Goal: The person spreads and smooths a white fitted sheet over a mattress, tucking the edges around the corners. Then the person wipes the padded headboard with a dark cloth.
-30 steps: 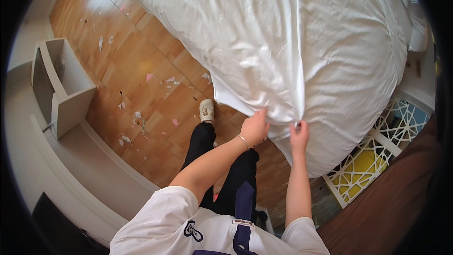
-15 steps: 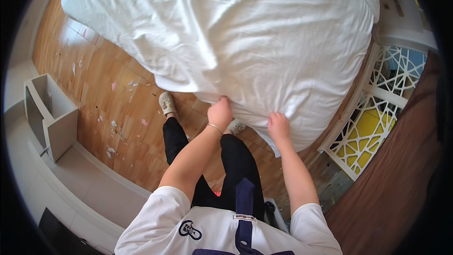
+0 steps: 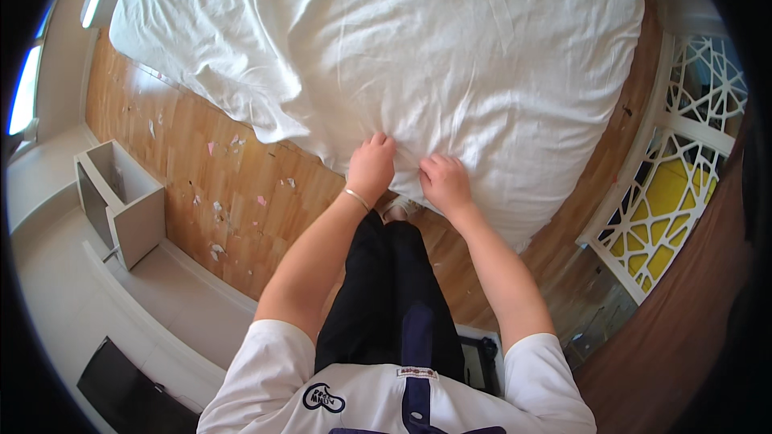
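In the head view, our left hand and right hand, just apart, touch the wrinkled white bedsheet along the near edge of the bed; most of it spreads beyond them. We cannot tell whether either grips it.

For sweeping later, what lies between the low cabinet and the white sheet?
Wooden floor with scattered pink and white scraps; the head view shows this.
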